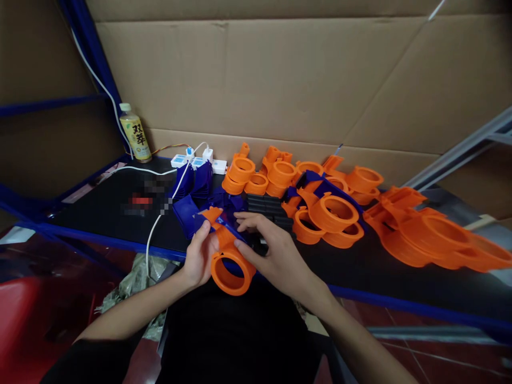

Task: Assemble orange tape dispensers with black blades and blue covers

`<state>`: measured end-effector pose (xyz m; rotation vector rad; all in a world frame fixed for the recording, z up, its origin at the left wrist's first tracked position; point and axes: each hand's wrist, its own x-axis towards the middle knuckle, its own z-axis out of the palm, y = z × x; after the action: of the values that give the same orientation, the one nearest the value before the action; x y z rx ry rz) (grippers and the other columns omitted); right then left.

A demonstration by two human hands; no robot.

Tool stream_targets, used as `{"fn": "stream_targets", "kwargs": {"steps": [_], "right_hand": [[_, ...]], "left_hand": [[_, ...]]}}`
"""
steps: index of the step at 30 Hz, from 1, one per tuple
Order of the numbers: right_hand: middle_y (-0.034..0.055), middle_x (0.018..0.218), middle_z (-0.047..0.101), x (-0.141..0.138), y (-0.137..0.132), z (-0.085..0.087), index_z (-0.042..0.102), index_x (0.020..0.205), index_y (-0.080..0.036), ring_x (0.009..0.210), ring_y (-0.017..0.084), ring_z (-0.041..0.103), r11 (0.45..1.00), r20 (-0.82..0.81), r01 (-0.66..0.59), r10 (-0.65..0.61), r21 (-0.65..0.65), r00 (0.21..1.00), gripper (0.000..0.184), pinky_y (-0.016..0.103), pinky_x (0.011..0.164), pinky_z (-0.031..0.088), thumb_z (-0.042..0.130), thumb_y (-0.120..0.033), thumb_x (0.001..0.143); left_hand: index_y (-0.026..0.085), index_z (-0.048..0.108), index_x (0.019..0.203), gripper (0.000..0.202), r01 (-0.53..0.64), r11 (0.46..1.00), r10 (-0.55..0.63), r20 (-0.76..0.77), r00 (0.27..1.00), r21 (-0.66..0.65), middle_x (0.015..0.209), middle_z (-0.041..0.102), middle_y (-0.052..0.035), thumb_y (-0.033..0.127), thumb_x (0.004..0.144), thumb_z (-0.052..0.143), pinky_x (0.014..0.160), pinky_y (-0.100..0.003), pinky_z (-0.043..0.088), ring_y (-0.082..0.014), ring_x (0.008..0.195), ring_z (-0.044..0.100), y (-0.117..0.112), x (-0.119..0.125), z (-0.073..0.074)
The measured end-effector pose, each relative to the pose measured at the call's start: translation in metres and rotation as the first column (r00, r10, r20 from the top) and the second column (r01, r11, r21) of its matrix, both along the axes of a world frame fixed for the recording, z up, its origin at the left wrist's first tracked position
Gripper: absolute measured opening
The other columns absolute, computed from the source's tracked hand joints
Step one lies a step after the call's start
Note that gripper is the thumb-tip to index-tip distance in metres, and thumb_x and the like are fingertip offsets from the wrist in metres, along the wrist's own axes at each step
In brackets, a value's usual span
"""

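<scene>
Left hand (199,256): your fingers are curled close about the ring (232,269), the thumb pressed on its flat tab; the hand is clamped on it from the left.
Right hand (276,250): half open. Your thumb tip touches the neck of the ring, and the fingers reach flat over the blue strip (224,223) just above it. Whether they pinch that strip cannot be told.
Hands together: close, one on each side of the ring, not touching each other.
Ring: held in the air at the near edge of the tabletop (100,208), over your lap. It is a short orange plastic collar, round and hollow, smooth and matt, with a narrow neck and an angular tab on top.
Blue strip: thin, dark blue plastic, lying slantwise across the neck of the ring.
Orange pile (328,210): many like collars, heaped loosely on the tabletop beyond your right hand, some upright, some tipped.
Large orange parts (432,240): wider, shallow rings with flanges, lying at the right end, apart from your hands.
Blue parts (196,186): angular, folded-looking pieces, stacked behind your left hand.
Black blocks (264,205): ribbed, lying between the blue parts and the orange pile.
Tabletop: black, flat, edged in blue.
Backdrop: brown cardboard (280,80), creased.
Far left: a bottle (136,133), a white power strip (196,160) and a white cable (160,218).
</scene>
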<state>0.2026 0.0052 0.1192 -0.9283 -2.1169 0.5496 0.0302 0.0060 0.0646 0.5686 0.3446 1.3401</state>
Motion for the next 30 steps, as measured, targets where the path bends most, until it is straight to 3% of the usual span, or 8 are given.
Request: {"fn": "stream_targets", "kwargs": {"steps": [6, 16, 21, 27, 30], "right_hand": [[0.007, 0.139, 0.062, -0.002, -0.009, -0.003, 0.063, 0.113, -0.027, 0.128, 0.023, 0.058, 0.997, -0.111, 0.025, -0.032, -0.068, 0.993, 0.02, 0.045, 0.107, 0.047, 0.065, -0.027, 0.093], [0.0058, 0.131, 0.066, -0.005, -0.017, -0.002, 0.068, 0.111, -0.027, 0.124, 0.024, 0.059, 0.998, -0.094, 0.016, -0.01, 0.059, 0.996, 0.024, 0.046, 0.106, 0.047, 0.071, -0.022, 0.088], [0.0055, 0.132, 0.065, -0.003, -0.015, -0.005, 0.068, 0.112, -0.028, 0.126, 0.024, 0.058, 0.997, -0.087, 0.036, -0.03, 0.064, 0.996, 0.025, 0.046, 0.107, 0.046, 0.07, -0.022, 0.088], [0.0063, 0.132, 0.066, -0.001, -0.015, -0.007, 0.069, 0.111, -0.028, 0.126, 0.026, 0.059, 0.998, -0.111, 0.05, -0.048, 0.022, 0.993, 0.024, 0.048, 0.106, 0.047, 0.071, -0.025, 0.087], [0.0061, 0.132, 0.066, -0.001, -0.015, -0.008, 0.069, 0.11, -0.028, 0.126, 0.026, 0.059, 0.998, -0.136, 0.055, -0.054, 0.002, 0.989, 0.024, 0.049, 0.107, 0.047, 0.071, -0.024, 0.086]], "left_hand": [[0.021, 0.061, 0.132, 0.051, -0.012, 1.0, 0.012, 0.002, 1.0, -0.006, 0.122, 0.073, -0.0093, 0.048, 0.089, 0.066, 0.101, -0.043, 0.052, -0.0301, 0.117, 0.067, 0.002, 0.001, -0.001], [0.022, 0.058, 0.134, 0.057, -0.111, 0.993, 0.11, -0.02, 0.994, -0.033, 0.124, 0.072, -0.0083, 0.044, 0.084, 0.075, 0.106, -0.04, 0.05, -0.027, 0.123, 0.064, 0.004, 0.003, -0.005], [0.02, 0.058, 0.132, 0.06, -0.082, 0.996, 0.082, -0.026, 0.996, -0.034, 0.129, 0.069, -0.0106, 0.046, 0.082, 0.076, 0.106, -0.041, 0.048, -0.0276, 0.129, 0.059, 0.005, 0.002, -0.006], [0.02, 0.06, 0.131, 0.053, 0.024, 0.999, -0.024, 0.014, 1.0, -0.022, 0.124, 0.071, -0.01, 0.046, 0.086, 0.066, 0.106, -0.048, 0.047, -0.0338, 0.124, 0.062, 0.004, 0.0, -0.001], [0.021, 0.059, 0.131, 0.05, 0.022, 1.0, -0.022, -0.002, 1.0, -0.012, 0.124, 0.071, -0.0093, 0.043, 0.087, 0.064, 0.105, -0.049, 0.047, -0.034, 0.122, 0.063, 0.005, 0.0, 0.0]]}}
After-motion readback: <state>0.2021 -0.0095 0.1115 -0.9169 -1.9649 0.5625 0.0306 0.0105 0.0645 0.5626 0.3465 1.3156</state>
